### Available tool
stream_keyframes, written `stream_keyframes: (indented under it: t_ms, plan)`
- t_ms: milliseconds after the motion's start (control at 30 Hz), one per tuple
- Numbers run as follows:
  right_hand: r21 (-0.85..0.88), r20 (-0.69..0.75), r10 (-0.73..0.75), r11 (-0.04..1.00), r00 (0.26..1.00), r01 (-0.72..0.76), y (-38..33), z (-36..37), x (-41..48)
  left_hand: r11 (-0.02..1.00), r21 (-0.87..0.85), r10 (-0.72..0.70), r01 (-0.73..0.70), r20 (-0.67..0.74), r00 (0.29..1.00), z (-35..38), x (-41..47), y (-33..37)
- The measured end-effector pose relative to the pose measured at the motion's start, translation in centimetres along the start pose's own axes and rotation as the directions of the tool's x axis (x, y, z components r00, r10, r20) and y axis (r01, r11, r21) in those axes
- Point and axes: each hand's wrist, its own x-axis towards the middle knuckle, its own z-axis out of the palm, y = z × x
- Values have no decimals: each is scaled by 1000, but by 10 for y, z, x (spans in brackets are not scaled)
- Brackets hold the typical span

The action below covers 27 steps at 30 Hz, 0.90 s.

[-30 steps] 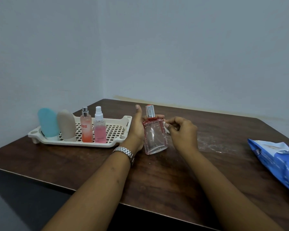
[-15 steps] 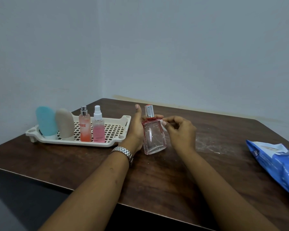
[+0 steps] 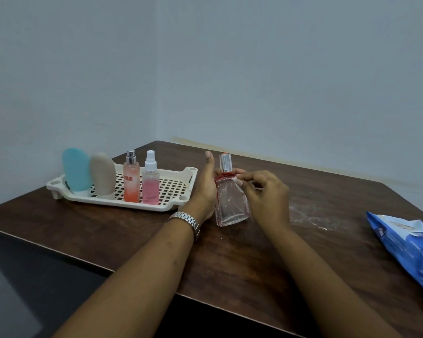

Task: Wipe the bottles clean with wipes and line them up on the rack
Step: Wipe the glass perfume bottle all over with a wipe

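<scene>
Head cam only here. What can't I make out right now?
All in the head view:
1. The wipe: only a white scrap shows; the right hand covers the rest.
2. The perfume bottle: its far side is hidden, with the left hand wrapped behind it.
3. The wipes pack: cut off by the right edge.
4. The rack: its left rear corner sits behind the blue bottle and beige bottle.

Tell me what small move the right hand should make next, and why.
Probably slide the wipe down the side of the bottle. The left hand holds the bottle, and the right hand pinches the wipe only at its red shoulder, so the glass below likely needs wiping. The rack can wait.
</scene>
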Motion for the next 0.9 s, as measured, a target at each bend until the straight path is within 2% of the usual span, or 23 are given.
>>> stream_keyframes:
  t_ms: [167, 333, 567, 733, 900]
  plan:
    - [-30, -12, 95, 995, 995, -95, 10, -4, 4, 1000, -8, -16, 17, 20, 1000, 1, 1, -1]
    - [7, 27, -90, 996, 996, 90, -1, -1, -1, 1000, -15, -1, 1, 11, 1000, 0, 1, 0]
    - [-13, -47, -52, 999, 998, 52, 7, -2, 4, 999, -35, -1, 2, 24, 1000, 3, 0, -1]
    - [-47, 44, -237, 970, 971, 239, -4, 2, 0, 999, 36, 15, -15, -9, 1000, 0, 0, 0]
    - [-53, 13, -174, 983, 985, 174, 5, -3, 4, 1000, 7, 16, -17, 18, 1000, 7, -5, 2]
